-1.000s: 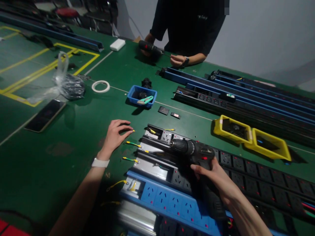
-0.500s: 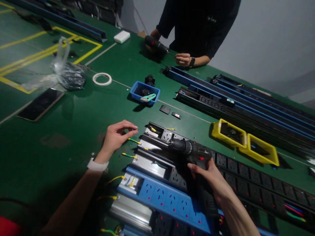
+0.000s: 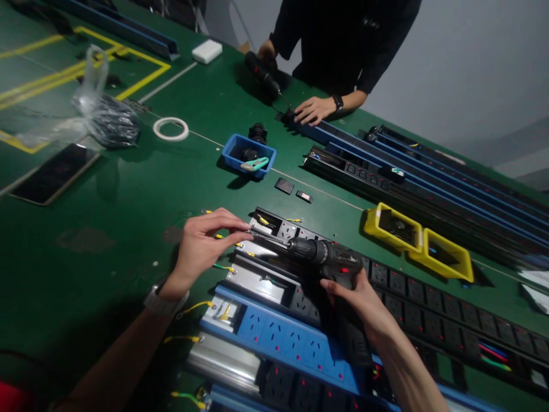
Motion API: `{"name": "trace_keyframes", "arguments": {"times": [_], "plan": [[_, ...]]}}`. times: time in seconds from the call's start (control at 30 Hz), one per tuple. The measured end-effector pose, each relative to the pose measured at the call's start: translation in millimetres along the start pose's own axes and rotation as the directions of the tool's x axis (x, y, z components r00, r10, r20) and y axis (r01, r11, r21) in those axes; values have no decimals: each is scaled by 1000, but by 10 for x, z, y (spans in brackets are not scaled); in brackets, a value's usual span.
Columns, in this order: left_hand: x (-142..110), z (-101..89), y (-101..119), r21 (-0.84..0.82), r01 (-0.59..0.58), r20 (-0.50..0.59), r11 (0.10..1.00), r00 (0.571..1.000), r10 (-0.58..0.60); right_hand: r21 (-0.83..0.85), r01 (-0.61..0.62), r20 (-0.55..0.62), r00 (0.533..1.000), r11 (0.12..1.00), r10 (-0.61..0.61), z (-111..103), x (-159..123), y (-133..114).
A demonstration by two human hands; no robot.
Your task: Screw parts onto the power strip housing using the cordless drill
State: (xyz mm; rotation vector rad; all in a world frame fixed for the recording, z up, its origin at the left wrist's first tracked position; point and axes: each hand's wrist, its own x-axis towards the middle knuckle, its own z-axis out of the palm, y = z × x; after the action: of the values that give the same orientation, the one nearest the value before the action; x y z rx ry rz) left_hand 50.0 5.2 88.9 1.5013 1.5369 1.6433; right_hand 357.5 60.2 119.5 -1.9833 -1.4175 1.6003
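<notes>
My right hand [image 3: 355, 309] is wrapped round the grip of a black cordless drill [image 3: 328, 257], which points left over the power strips. From its chuck reaches a long metal driver bit [image 3: 271, 238]. At the bit's tip, my left hand [image 3: 214, 234] has thumb and forefinger pinched together; whatever small thing they hold is hidden. Below lie several power strips side by side, among them a blue socket strip [image 3: 285, 340] and black ones with red lights. Yellow-green ground wires [image 3: 197, 308] with ring ends stick out from their left ends.
A blue bin [image 3: 229, 160] holds green-handled cutters [image 3: 256, 164]. Two yellow bins [image 3: 448, 269] stand at right. Across the table a co-worker's hand [image 3: 315, 110] rests on a long blue strip beside another drill [image 3: 262, 77]. A phone [image 3: 55, 171], tape roll [image 3: 170, 129] and plastic bag [image 3: 109, 120] lie left.
My left hand has moved right to the tip of the driver bit. The co-worker's hand has come down flat onto the strip, and their drill now tilts down toward its end.
</notes>
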Motion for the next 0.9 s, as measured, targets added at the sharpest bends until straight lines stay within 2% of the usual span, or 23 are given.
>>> {"name": "trace_keyframes", "arguments": {"times": [0.2,0.43,0.63,0.9], "plan": [[-12,-10,-41,2,-39,63,999,997,39,47,13,2,1000,999,-13,20,-1,-1],[-4,-47,-22,38,-58,70,998,996,55,40,26,-14,1000,999,-25,24,-19,-34],[7,-70,-21,80,-37,101,996,994,29,60,14,-7,1000,998,-14,39,-89,-113],[9,-106,-6,110,16,132,994,991,-31,49,2,12,1000,999,-3,21,-22,-31]]}}
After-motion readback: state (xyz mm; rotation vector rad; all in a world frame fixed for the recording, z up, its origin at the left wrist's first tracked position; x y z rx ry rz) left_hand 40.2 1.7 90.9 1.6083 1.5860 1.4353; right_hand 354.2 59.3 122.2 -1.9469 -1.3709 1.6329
